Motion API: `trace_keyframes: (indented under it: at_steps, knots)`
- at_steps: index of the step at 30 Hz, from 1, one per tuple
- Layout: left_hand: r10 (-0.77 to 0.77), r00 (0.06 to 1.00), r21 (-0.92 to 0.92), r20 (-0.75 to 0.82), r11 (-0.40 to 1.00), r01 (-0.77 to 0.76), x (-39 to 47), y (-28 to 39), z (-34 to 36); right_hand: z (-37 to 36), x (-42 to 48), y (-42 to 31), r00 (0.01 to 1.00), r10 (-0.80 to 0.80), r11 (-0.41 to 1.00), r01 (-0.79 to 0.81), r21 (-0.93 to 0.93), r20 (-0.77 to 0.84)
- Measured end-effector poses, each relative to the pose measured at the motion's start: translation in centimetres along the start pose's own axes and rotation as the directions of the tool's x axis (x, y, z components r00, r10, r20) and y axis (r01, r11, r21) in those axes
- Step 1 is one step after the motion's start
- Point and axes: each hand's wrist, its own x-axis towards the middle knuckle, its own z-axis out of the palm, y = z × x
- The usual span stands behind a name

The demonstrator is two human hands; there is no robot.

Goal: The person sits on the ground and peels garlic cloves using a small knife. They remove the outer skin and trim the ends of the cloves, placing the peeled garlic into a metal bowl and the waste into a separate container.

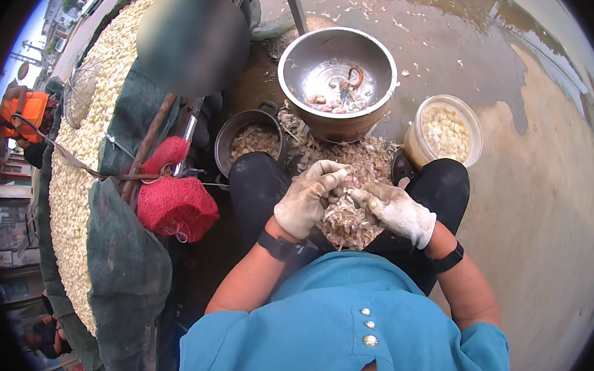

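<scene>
Both my hands wear pale, soiled work gloves and meet above my lap. My left hand (312, 198) has its fingers bent, with thumb and fingertips close together; what they pinch is too small to tell. My right hand (396, 208) is beside it, a small whitish piece, perhaps a garlic clove, at its thumb tip. Below and between the hands lies a heap of garlic skins (351, 223). Beyond them stands a large metal bowl (355, 122) with some unpeeled garlic cloves (328, 105) and a curved, orange-edged item (355, 77). A plastic tub of peeled cloves (445, 133) stands to the right.
A metal pot (222, 146) with skins or cloves stands by my left knee. Further left, peeled garlic (78, 170) fills a long bed lined with green sheeting (127, 246). A red mesh bag (177, 205) hangs there beside a wooden pole (150, 139). People are at the far left.
</scene>
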Motion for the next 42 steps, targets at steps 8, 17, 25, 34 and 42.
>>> trace_keyframes:
  at_steps: [8,17,25,34,42]
  knots:
    - [-0.032,0.999,-0.066,0.037,0.997,0.034,-0.6,-0.8,0.1,0.2,-0.2,0.6,0.997,0.077,0.952,-0.068,0.298,-0.02]
    - [-0.121,0.992,-0.283,-0.025,0.953,0.109,-0.5,-2.3,-0.2,3.5,-0.1,1.9,0.996,-0.006,0.999,0.011,0.052,-0.083]
    - [-0.102,0.995,-0.388,0.02,0.916,0.102,0.0,-3.8,-1.5,1.7,-1.1,0.8,0.997,-0.031,0.982,0.043,0.181,-0.072]
    - [-0.06,0.985,-0.244,0.162,0.965,0.098,-0.9,-2.7,0.7,1.5,-0.6,1.3,0.926,0.018,0.973,0.071,0.222,-0.378]
    - [-0.045,0.978,-0.269,0.202,0.958,0.1,-0.9,-3.8,0.8,1.4,-0.7,1.0,0.978,0.042,0.869,0.066,0.49,-0.206]
